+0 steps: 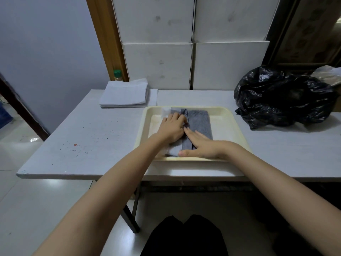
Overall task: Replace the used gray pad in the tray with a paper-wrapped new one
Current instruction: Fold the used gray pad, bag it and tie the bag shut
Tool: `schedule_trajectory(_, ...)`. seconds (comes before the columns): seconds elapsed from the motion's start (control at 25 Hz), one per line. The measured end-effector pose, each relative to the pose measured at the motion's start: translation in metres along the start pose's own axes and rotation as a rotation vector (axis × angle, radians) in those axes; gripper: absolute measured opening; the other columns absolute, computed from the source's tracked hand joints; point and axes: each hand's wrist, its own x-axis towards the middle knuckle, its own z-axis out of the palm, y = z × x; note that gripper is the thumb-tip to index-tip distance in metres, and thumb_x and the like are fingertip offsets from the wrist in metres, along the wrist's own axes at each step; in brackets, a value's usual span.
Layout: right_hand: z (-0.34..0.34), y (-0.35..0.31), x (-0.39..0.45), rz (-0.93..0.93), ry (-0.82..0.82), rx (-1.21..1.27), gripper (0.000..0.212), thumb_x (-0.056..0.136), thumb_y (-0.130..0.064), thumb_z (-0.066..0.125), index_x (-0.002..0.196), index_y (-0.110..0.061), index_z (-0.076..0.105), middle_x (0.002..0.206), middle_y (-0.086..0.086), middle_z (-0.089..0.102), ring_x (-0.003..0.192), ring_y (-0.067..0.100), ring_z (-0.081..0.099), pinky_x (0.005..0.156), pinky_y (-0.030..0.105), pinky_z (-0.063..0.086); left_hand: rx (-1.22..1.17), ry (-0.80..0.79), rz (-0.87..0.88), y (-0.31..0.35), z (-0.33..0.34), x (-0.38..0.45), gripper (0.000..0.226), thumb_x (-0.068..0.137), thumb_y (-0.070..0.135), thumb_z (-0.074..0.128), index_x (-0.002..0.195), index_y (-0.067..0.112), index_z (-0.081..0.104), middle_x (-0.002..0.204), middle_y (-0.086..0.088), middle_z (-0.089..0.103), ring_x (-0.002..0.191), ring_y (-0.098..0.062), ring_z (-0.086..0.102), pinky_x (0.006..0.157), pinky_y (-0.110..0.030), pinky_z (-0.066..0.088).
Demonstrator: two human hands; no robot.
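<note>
Gray pad (200, 124) lies folded in the cream tray (228, 115) at table (92, 137) centre. Head view: left hand (172, 129) at 9 o'clock and right hand (200, 145) at 5 o'clock press it with flat, open fingers. Folding looks underway; creases should be pressed firmly, edges aligned. Paper stack (125, 93) waits at 11 o'clock.

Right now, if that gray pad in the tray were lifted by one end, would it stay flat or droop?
Probably droop: the gray pad already lies folded over itself in the tray, like soft felt. It looks thin, so likely light. Its fuzzy surface seems unlikely to slip under the left hand and right hand resting on it.
</note>
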Motion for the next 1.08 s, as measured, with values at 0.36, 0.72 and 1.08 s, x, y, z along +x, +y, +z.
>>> schedule_trajectory(0.36,0.003,0.011,0.022,-0.089,0.035,-0.233,0.076,0.096,-0.050,0.034,0.150,-0.018,-0.009,0.158,0.002,-0.018,0.145,0.012,-0.015,0.120,0.035,-0.007,-0.259,-0.056,-0.236,0.013,-0.014,0.011,0.035,0.088,0.003,0.042,0.115,0.004,0.064,0.129,-0.017,0.057,0.120,-0.032,0.051,0.102,-0.040,0.042)
schedule_trajectory(0.72,-0.023,0.020,0.024,0.031,0.644,0.070,0.033,0.093,-0.014,0.046,0.124,-0.008,0.057,0.133,0.010,0.056,0.122,0.022,0.050,0.104,0.033,0.036,-0.041,0.073,-0.143,0.013,0.010,0.010,0.052,0.101,0.033,0.025,0.150,0.015,0.022,0.160,-0.007,0.010,0.148,-0.025,0.003,0.120,-0.042,0.001)
schedule_trajectory(1.08,-0.009,0.021,0.061,0.152,0.326,-0.089,0.053,0.102,-0.032,0.012,0.150,-0.010,0.009,0.160,0.005,-0.001,0.147,0.016,-0.003,0.119,0.034,-0.003,0.064,-0.107,-0.168,0.011,0.019,0.009,0.054,0.102,0.030,0.011,0.152,0.012,0.003,0.161,-0.005,-0.008,0.149,-0.019,-0.009,0.121,-0.043,-0.005)
